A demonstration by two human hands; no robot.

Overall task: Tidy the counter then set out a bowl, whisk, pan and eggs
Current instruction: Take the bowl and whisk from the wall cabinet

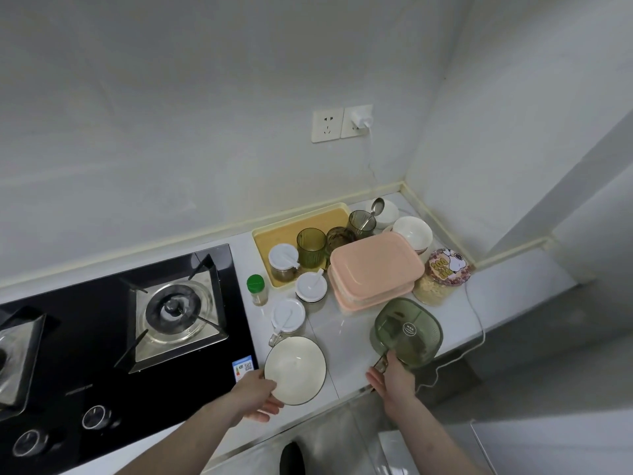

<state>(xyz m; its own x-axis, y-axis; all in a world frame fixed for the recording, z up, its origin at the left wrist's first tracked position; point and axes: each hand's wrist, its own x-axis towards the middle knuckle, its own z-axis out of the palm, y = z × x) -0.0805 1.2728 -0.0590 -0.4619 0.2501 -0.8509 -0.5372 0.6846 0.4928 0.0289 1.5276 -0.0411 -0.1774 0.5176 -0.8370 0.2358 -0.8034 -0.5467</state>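
A white bowl with a dark rim (296,366) sits near the counter's front edge, right of the stove. My left hand (255,394) grips its near-left rim. A green see-through strainer basket with a handle (407,332) sits to the right of the bowl. My right hand (392,375) is closed on that handle at the basket's near side. No whisk, pan or eggs are in view.
Black gas stove (113,334) at left. Behind the bowl: white-lidded jars (287,315), a green-capped shaker (257,289), a yellow tray (274,238) with green glasses (311,246), stacked pink containers (375,269), white bowls (412,233), a cartoon-lidded jar (442,275). A white cable (476,320) trails over the edge.
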